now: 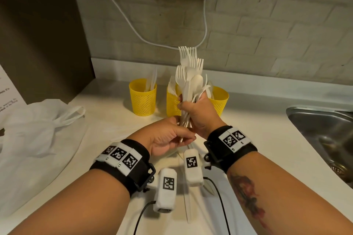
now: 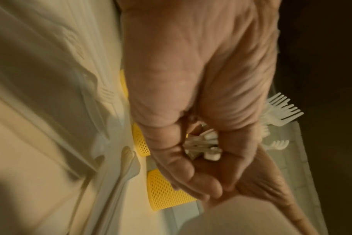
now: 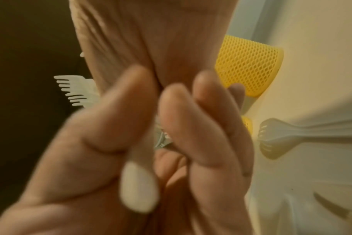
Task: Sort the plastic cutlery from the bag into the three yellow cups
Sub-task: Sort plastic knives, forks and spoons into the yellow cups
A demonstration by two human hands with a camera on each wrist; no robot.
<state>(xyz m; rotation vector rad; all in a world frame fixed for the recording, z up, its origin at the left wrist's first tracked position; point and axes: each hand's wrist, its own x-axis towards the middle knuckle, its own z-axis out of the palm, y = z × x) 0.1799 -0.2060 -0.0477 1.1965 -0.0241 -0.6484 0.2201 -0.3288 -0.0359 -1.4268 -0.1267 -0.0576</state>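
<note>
My right hand [image 1: 193,108] grips an upright bundle of white plastic cutlery [image 1: 188,74], forks and spoons fanned at the top, in front of the middle and right cups. My left hand [image 1: 172,133] sits just below it, with fingers curled round the bundle's lower handle ends [image 2: 208,148]. Three yellow mesh cups stand in a row at the back: the left cup [image 1: 142,99] holds a few pieces, the middle cup [image 1: 172,103] holds forks, and the right cup [image 1: 219,99] is partly hidden. In the right wrist view a white handle end [image 3: 139,189] pokes out between my fingers.
The white plastic bag [image 1: 38,126] lies crumpled at the left of the counter. Loose cutlery lies on the counter under my wrists, including a knife [image 1: 188,206] and a fork [image 3: 271,139]. A steel sink [image 1: 324,131] is at the right. A white cable [image 1: 122,15] hangs on the brick wall.
</note>
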